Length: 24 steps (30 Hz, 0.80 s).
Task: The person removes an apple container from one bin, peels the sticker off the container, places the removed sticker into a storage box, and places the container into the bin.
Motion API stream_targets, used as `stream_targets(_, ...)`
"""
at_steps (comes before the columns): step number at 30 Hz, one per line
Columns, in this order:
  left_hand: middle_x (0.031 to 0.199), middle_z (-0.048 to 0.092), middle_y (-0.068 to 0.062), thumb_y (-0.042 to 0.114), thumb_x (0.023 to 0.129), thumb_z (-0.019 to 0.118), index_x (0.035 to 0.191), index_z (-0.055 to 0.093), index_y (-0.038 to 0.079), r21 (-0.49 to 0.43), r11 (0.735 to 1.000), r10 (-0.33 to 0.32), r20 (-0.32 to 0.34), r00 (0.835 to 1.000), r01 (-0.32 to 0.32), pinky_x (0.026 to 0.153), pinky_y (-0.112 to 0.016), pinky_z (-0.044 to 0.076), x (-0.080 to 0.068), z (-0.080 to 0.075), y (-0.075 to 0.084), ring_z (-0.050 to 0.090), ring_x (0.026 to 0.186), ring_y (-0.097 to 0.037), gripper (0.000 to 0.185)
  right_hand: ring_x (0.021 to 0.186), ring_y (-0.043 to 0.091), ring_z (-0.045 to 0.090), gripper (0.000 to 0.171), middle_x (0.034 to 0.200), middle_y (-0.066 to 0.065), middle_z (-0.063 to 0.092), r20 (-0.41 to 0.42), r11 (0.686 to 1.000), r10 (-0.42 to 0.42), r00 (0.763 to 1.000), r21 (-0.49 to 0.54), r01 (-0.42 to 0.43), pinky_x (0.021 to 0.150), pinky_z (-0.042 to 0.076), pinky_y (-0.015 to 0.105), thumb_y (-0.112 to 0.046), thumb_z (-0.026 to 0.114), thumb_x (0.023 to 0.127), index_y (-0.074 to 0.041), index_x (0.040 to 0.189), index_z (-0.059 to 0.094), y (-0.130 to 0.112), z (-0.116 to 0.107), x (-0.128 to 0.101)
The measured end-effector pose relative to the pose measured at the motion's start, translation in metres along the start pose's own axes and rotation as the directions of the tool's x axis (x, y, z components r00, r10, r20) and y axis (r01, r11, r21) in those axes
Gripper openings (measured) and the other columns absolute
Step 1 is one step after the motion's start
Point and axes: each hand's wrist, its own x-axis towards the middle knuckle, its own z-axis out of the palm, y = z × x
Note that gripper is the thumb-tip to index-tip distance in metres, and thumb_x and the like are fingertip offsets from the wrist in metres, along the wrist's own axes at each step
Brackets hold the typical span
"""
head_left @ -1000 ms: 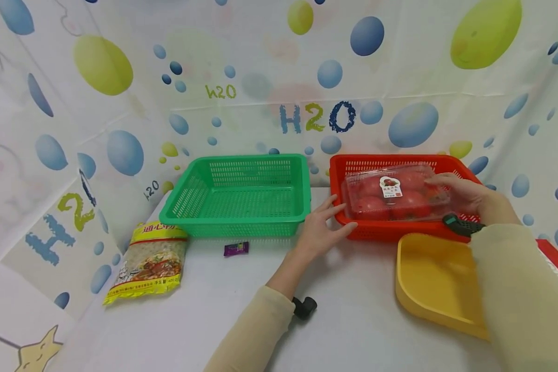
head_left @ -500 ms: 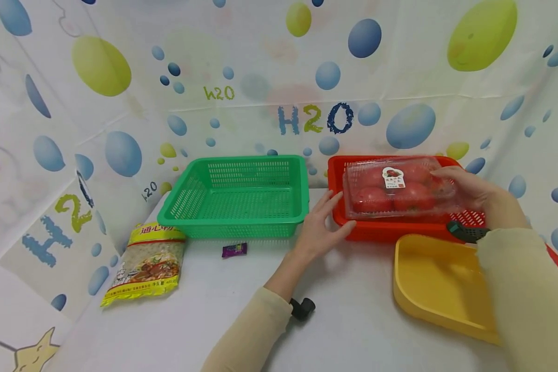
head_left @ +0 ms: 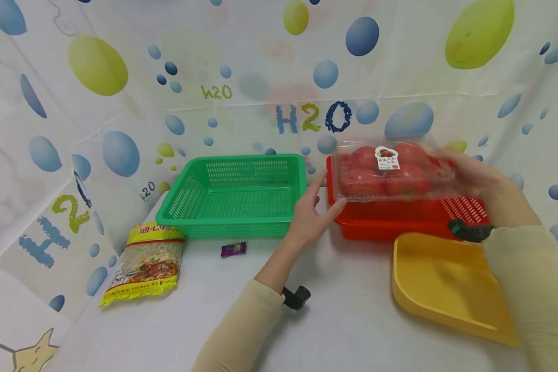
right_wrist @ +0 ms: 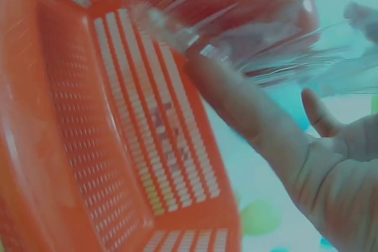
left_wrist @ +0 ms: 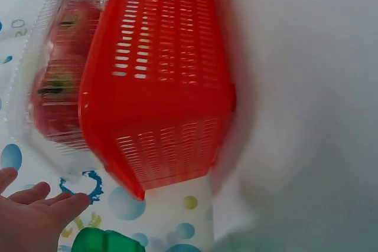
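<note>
Clear tomato box [head_left: 392, 170] lies level, long axis left-right, right hand [head_left: 474, 178] clamped on its end.

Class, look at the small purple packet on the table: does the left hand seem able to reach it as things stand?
Probably yes. The left hand is open and holds nothing, and bare table lies between it and the purple packet.

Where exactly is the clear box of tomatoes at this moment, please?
In the head view the clear box of tomatoes is on the right, held up over the red basket by the right hand; the left hand hovers near its left end.
</note>
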Motion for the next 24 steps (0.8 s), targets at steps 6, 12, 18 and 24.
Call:
stream_targets(6,0.159,0.036,-0.006,0.038,0.101,0.056,0.161,0.026,0.025,-0.253,0.961,-0.110,0.012,0.994,0.109,0.102,-0.043,0.048,0.002,-0.020,0.007,0.041,0.141,-0.027,0.068,0.108,0.023,0.062,0.029,0.121,0.003,0.063,0.086,0.987,-0.043,0.995,0.158,0.029,0.089,0.057,0.040,-0.029,0.042,0.109,-0.021,0.137,0.041,-0.011,0.036,-0.006)
stream_targets(12,0.159,0.032,-0.009,0.046,0.103,0.046,0.163,0.019,0.027,-0.488,0.840,-0.238,0.063,0.969,0.238,0.094,-0.048,0.054,0.006,-0.047,0.015,0.050,0.132,-0.034,0.068,0.110,0.023,0.060,0.036,0.124,0.003,0.062,0.092,0.991,-0.080,0.993,0.113,0.069,0.088,0.057,0.040,-0.030,0.043,0.108,-0.018,0.142,0.036,-0.017,0.068,-0.006)
stream_targets(18,0.156,0.036,-0.011,0.047,0.104,0.044,0.163,0.012,0.030,-0.522,0.809,-0.269,0.079,0.960,0.269,0.088,-0.050,0.056,0.003,-0.080,0.012,0.054,0.128,-0.036,0.070,0.117,0.021,0.056,0.043,0.130,-0.002,0.057,-0.036,0.999,-0.052,0.998,-0.017,0.051,0.091,0.055,0.038,-0.039,0.054,0.104,-0.025,0.141,0.037,-0.011,0.098,-0.007)
stream_targets(24,0.158,0.034,-0.011,0.052,0.102,0.046,0.162,0.013,0.039,-0.421,0.840,-0.323,0.117,0.939,0.342,0.096,-0.060,0.048,-0.007,-0.107,0.006,0.047,0.133,-0.043,0.070,0.121,0.022,0.053,0.047,0.138,0.001,0.048,-0.081,0.998,-0.053,0.995,-0.041,0.050,0.093,0.054,0.039,-0.039,0.061,0.101,-0.031,0.139,0.035,0.002,0.128,-0.006)
